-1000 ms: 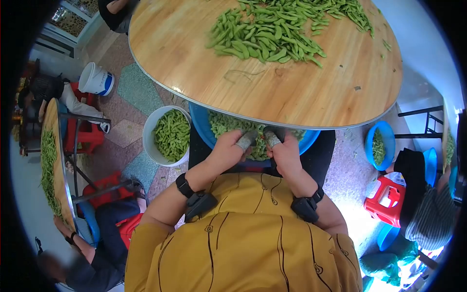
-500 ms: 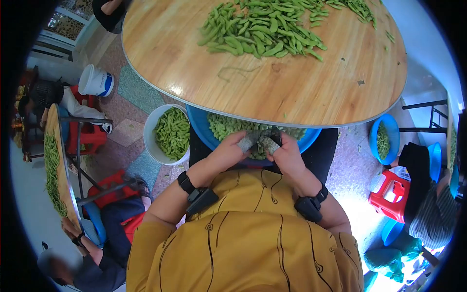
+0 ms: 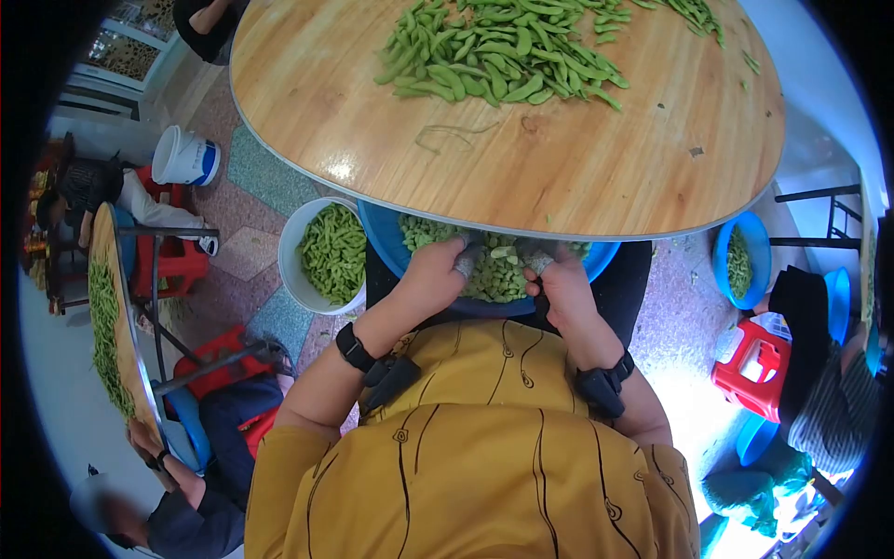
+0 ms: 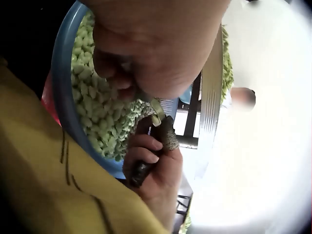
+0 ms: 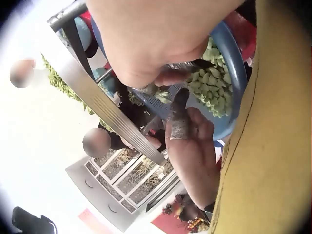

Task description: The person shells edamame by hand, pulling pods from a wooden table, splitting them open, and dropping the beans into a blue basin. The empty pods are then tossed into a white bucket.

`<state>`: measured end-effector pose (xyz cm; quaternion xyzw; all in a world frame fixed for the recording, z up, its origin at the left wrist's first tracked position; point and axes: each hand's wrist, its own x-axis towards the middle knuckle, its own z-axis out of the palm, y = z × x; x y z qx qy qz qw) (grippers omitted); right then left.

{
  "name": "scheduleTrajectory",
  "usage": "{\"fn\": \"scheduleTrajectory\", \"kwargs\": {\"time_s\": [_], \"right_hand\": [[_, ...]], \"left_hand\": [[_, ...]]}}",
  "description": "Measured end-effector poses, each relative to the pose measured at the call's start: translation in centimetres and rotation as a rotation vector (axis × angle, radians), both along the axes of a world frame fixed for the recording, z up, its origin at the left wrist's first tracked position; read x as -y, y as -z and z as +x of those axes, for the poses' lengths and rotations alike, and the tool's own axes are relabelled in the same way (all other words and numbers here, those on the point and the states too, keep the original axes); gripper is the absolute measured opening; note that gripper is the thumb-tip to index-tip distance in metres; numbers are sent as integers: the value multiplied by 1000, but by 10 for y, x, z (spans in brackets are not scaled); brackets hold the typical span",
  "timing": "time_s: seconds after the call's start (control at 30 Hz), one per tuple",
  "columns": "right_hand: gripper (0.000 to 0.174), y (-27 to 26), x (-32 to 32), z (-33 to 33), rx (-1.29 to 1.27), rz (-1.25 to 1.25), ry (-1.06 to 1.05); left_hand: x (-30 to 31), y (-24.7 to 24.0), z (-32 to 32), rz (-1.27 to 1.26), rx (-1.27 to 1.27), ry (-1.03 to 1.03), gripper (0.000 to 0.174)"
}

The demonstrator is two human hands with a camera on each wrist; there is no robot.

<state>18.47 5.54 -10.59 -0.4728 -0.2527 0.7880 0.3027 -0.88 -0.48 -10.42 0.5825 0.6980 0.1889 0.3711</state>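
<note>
Over a blue basin (image 3: 379,233) of shelled green beans (image 3: 495,281), my two hands work a short distance apart. My right hand (image 3: 566,291) pinches a pale green soybean pod (image 4: 157,108) between its fingers and its grey-wrapped, dark-tipped thumb. My left hand (image 3: 430,281) is close to the pod with its fingers curled; its thumb (image 5: 179,126) has the same grey wrap. The back of the left hand hides its fingertips, and I cannot tell whether they grip anything. In the right wrist view the pod lies close to the left thumb tip.
A round wooden table (image 3: 549,177) overhangs the basin and bears a heap of soybean pods (image 3: 507,56). A white bucket (image 3: 287,261) of pods stands on the floor to the left. Red stools (image 3: 754,373), another blue basin (image 3: 764,261) and seated people are at the sides.
Half a second ago my hands were close together over the basin; now they are farther apart, with beans visible between them. The head view has shifted slightly.
</note>
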Motion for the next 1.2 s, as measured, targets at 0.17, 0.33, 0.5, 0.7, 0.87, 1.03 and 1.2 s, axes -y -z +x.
{"fn": "scheduleTrajectory", "kwargs": {"time_s": [0.17, 0.33, 0.5, 0.7, 0.87, 1.03, 1.2], "right_hand": [[14, -10, 7, -7, 109, 104, -34], [11, -31, 11, -8, 371, 391, -159], [13, -30, 22, -2, 335, 545, -204], [17, -29, 23, -4, 492, 1042, -242], [17, -54, 19, -9, 688, 1272, -318], [19, -80, 11, -3, 779, 1334, -71], [14, -86, -15, 8, 620, 1022, 117]], "left_hand": [[4, -10, 12, 168, 325, -20, 22], [3, -41, 10, -130, 603, -155, 20], [11, -34, 10, 12, 562, -29, 17], [10, -27, 16, 146, 552, -40, 15], [5, -16, 19, 348, 457, -109, 13], [11, -42, 0, 185, 147, -151, 15], [18, -53, -3, 400, 417, -107, 18]]}}
